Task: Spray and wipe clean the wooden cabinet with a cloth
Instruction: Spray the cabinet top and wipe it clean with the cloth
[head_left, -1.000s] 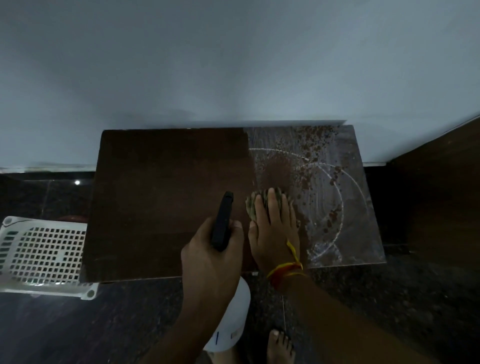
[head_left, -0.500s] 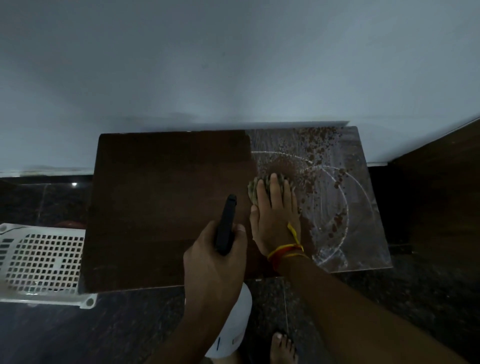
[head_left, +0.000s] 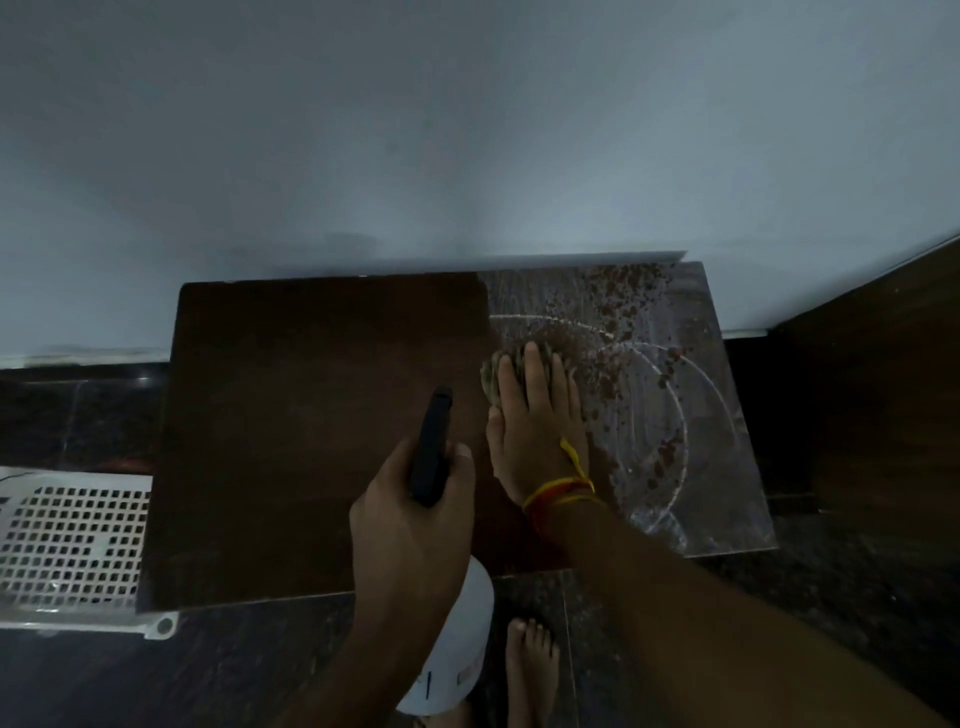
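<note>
The wooden cabinet top (head_left: 311, 415) is dark and clean on its left half. Its right half (head_left: 691, 415) is dusty, with white arcs and brown crumbs. My right hand (head_left: 540, 436) lies flat on a greenish cloth (head_left: 493, 371), pressing it onto the top near the border between the two halves. A red and yellow thread circles that wrist. My left hand (head_left: 410, 525) grips a spray bottle, its black head (head_left: 431, 447) pointing away over the cabinet and its white body (head_left: 457, 649) hanging below the front edge.
A pale wall (head_left: 467, 130) rises behind the cabinet. A white perforated plastic basket (head_left: 67, 551) sits on the dark floor at the left. Dark wooden furniture (head_left: 883, 405) stands at the right. A bare foot (head_left: 530, 670) is on the floor by the cabinet front.
My right hand has slid the cloth away from me, toward the wall, over the dusty half. My left hand has stayed with the bottle in about the same place.
</note>
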